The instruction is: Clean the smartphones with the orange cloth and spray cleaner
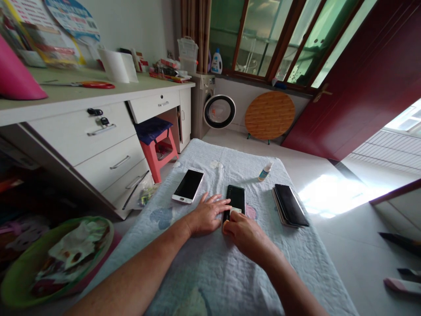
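Observation:
A dark phone (237,193) lies on the light blue quilted cloth (204,272), near its middle. My left hand (208,214) is beside it with fingers spread, the fingertips at the phone's left edge. Over the phone's lower part, my right hand (241,228) is closed in a pinch on something white, pressed against the phone; a bit of orange shows by the fingers. To the left lies a white phone (189,186) with a black screen. At the right, a black phone (291,205) rests on a flat, light-edged item. A small spray bottle (265,171) stands further back.
A white desk (112,131) with drawers runs along the left, a pink stool (159,151) under it. A green basket (19,281) of cloths sits at the lower left. Behind are a washing machine (200,105), its round door open, and a round wooden board (270,115).

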Action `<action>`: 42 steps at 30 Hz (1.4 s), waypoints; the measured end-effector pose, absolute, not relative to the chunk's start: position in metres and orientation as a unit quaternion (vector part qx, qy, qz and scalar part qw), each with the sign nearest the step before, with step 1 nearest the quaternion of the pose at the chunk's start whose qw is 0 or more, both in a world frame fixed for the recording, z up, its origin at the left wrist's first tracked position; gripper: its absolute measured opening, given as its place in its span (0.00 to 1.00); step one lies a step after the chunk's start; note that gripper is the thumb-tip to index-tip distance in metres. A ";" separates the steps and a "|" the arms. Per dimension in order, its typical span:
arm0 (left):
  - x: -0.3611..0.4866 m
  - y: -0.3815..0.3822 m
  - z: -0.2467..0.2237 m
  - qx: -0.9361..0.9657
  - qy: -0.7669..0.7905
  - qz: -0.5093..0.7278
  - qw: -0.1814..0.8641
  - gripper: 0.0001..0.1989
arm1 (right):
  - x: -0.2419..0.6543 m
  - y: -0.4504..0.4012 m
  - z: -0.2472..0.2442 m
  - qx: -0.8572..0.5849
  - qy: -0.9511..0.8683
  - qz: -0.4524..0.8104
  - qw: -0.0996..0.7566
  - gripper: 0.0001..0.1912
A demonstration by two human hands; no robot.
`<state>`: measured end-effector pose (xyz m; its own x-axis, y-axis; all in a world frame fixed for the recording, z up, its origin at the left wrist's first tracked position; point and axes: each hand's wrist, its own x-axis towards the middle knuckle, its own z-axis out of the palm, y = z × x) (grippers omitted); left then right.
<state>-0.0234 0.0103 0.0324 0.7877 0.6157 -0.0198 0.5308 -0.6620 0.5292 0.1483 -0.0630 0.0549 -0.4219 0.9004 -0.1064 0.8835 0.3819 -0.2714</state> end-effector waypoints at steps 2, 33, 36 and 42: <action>-0.022 0.011 0.031 0.906 0.323 0.084 0.261 0.28 | 0.149 -0.067 0.058 -0.553 -0.819 0.148 0.024 0.09; -0.020 0.008 0.026 0.904 0.328 0.102 0.255 0.28 | 0.181 -0.071 0.056 -0.655 -0.732 0.184 0.029 0.05; -0.020 0.008 0.027 0.903 0.328 0.101 0.258 0.28 | 0.190 -0.068 0.058 -0.651 -0.734 0.184 0.055 0.04; -0.020 0.009 0.026 0.899 0.328 0.111 0.269 0.24 | 0.185 -0.064 0.054 -0.590 -0.761 0.199 0.182 0.06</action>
